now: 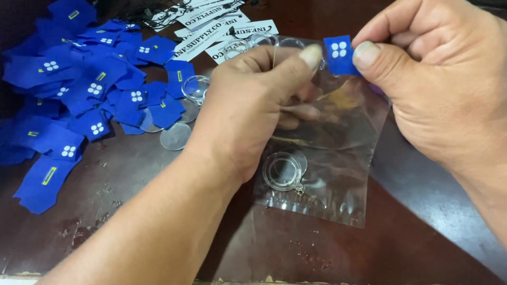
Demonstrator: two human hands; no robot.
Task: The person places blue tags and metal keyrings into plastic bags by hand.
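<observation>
Nearest you, at six o'clock, lay the dark brown table (158, 211), scuffed and spotted, with your left forearm crossing it from seven o'clock toward the middle. Just above that, your left hand (248, 105) was closed on the upper edge of a clear plastic bag (332, 174), thumb pressed over the film, the other fingers curled behind it. The bag hung down toward five o'clock, and a round clear disc (283, 171) with a small metal fitting sat inside it near the bottom. At two o'clock, your right hand (438, 89) pinched a small blue felt piece (338, 54) with a white four-dot mark between thumb and forefinger, holding it right at the bag's top edge, just beside your left thumb. Farther off, at ten o'clock, a heap of the same blue felt pieces (84, 89) spread over the table, with a few loose clear discs (182, 119) at its near edge. At twelve o'clock, farthest away, lay white printed cards (211, 26).
</observation>
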